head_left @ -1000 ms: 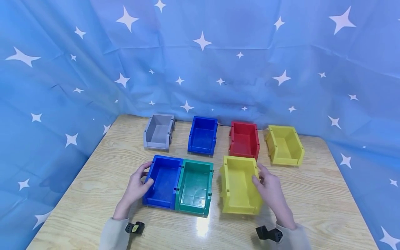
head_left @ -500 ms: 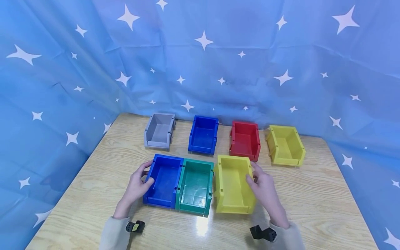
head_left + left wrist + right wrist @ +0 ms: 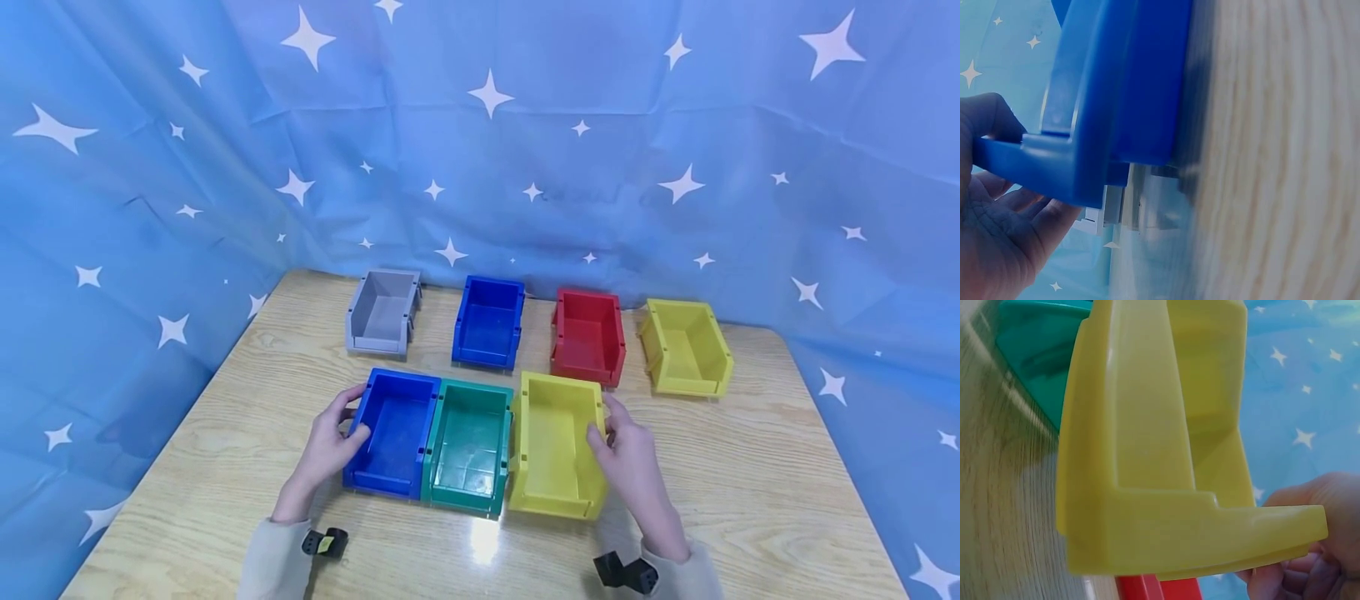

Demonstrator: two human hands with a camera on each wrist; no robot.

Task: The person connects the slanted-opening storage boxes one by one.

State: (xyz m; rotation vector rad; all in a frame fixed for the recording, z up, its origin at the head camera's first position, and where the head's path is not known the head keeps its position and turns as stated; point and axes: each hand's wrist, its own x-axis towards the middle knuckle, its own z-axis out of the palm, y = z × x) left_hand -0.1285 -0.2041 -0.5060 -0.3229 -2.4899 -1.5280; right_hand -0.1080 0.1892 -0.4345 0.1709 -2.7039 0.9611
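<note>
My left hand (image 3: 330, 442) grips the left wall of a blue bin (image 3: 392, 433), thumb inside and fingers outside. The left wrist view shows that same grip on the blue bin (image 3: 1097, 94). Directly against the blue bin's right side stands a green bin (image 3: 470, 442). Just right of it is a yellow bin (image 3: 558, 446), its left edge right at the green bin's side. My right hand (image 3: 633, 454) pinches the yellow bin's right wall between thumb and fingers. In the right wrist view the yellow bin (image 3: 1147, 425) fills the middle, with the green bin (image 3: 1035, 350) behind it.
Along the back of the wooden table (image 3: 780, 467) stand a grey bin (image 3: 382, 315), another blue bin (image 3: 488, 323), a red bin (image 3: 588, 335) and a second yellow bin (image 3: 686, 346). A blue star-patterned cloth (image 3: 600, 167) hangs behind and beside the table.
My right hand has moved the yellow bin leftward, closing the gap to the green bin. The left hand keeps its hold on the blue bin and has hardly moved.
</note>
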